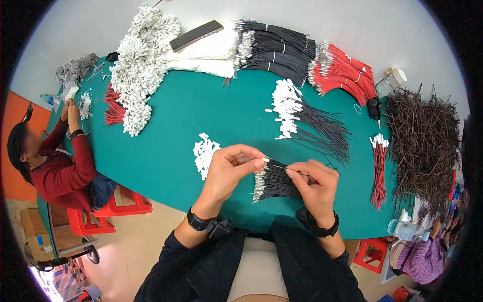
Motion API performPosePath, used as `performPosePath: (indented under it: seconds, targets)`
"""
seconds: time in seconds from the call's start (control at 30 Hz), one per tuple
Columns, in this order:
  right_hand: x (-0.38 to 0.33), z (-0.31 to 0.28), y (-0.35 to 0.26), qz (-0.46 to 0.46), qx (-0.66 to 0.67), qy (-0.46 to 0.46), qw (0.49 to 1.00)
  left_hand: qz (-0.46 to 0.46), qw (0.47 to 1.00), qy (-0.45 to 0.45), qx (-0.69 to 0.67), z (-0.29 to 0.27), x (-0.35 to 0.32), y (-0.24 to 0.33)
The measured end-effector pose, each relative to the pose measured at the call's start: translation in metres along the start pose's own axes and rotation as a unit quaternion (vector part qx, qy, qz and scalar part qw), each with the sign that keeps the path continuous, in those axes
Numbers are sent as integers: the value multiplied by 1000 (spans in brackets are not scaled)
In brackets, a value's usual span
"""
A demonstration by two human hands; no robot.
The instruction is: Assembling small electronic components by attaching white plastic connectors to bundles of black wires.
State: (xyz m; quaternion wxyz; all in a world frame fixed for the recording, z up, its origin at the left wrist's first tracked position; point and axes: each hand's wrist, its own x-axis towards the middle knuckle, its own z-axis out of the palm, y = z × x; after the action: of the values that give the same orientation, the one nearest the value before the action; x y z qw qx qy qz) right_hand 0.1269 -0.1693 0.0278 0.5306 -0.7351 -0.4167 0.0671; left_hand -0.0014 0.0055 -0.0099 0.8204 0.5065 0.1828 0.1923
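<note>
Over the near part of the green table, my left hand [226, 171] pinches a small white connector housing [266, 160] between thumb and forefinger. From that housing a thin black wire runs across to my right hand [317, 183], whose thumb and fingertips are closed on it. Whether the wire's end sits fully inside the housing is too small to tell. Below both hands lies a bundle of black wires [276, 183] with bare metal terminals at their left ends. Just left of my left hand is a small heap of loose white housings [204, 151].
Beyond my hands lie black wires [324, 126] with white housings. Farther back are black wire bundles [282, 48], red wire bundles [344, 75] and a large white connector heap [141, 60]. Dark brown strands [422, 141] pile up at right. A co-worker [60, 166] sits at left.
</note>
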Motion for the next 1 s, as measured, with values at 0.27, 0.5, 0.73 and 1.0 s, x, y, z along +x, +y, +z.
performPosePath:
  seconds: [0.27, 0.5, 0.73, 1.0]
  targets:
    - [1, 0, -2, -15, -7, 6, 1000, -8, 1000, -8, -11, 2, -2, 2]
    - [2, -2, -4, -43, -16, 12, 999, 29, 999, -2, 20, 5, -2, 1]
    - [2, 0, -5, -58, -19, 19, 998, 44, 999, 7, 23, 5, -4, -1]
    - [2, 1, -4, -52, -23, 6, 998, 11, 999, 17, 40, 8, -6, 3]
